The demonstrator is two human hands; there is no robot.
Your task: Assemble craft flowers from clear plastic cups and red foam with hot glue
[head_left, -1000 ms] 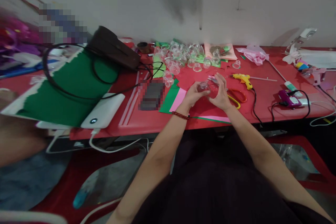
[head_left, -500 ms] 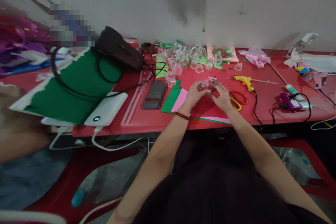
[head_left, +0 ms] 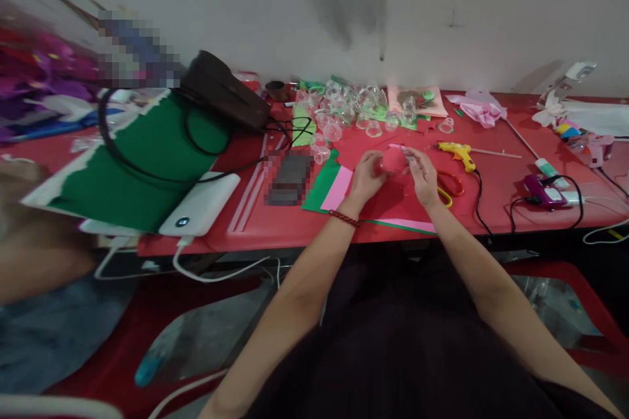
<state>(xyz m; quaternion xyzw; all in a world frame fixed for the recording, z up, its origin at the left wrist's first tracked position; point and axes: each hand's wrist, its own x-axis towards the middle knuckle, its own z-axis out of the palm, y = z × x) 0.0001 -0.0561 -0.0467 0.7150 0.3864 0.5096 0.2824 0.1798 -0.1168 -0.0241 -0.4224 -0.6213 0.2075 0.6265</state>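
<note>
My left hand (head_left: 366,177) is closed around the side of a clear plastic cup (head_left: 393,160), whose round face looks red against the red paper. At the cup's right edge, my right hand (head_left: 425,177) has its thumb and fingers drawn together; a small pale bit shows at the fingertips, too small to name. Both hands are above sheets of red, pink (head_left: 339,188) and green paper. Scissors (head_left: 455,182) with red and yellow handles lie just right of my right hand. Beyond the hands, many similar clear cups (head_left: 344,105) are heaped by the wall.
A yellow glue gun (head_left: 457,154) with a cord lies to the right, near a purple plug adapter (head_left: 543,191). At left are a phone (head_left: 289,177), a white power bank (head_left: 200,204), a dark bag (head_left: 221,88) and green sheet (head_left: 147,163). Another person's arm (head_left: 44,242) is at far left.
The cup has turned so that its round face shows toward me. My right hand has shifted slightly right, opening more space between the hands.
</note>
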